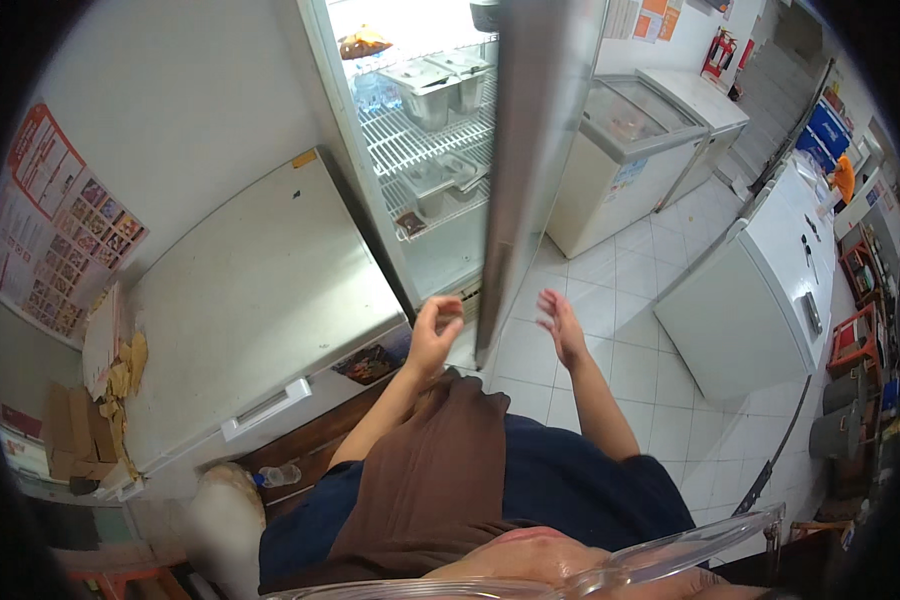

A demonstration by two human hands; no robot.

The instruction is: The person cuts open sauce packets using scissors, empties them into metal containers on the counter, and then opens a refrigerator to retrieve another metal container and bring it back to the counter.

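My left hand is raised in front of the lower part of an upright display fridge, its fingers curled with a gap to the thumb and nothing visible in it. On the other side of the ajar fridge door is my right hand, empty, fingers spread and slightly blurred. Neither hand appears to touch the door. Inside, wire shelves carry lidded steel food pans, with more pans one level down. A bag of brown food lies on the upper shelf.
A white chest freezer with a closed lid stands at the left. Right of the fridge is a glass-topped freezer. A white worktop holds utensils. Farther back is a person in orange. A plastic bottle lies low at left.
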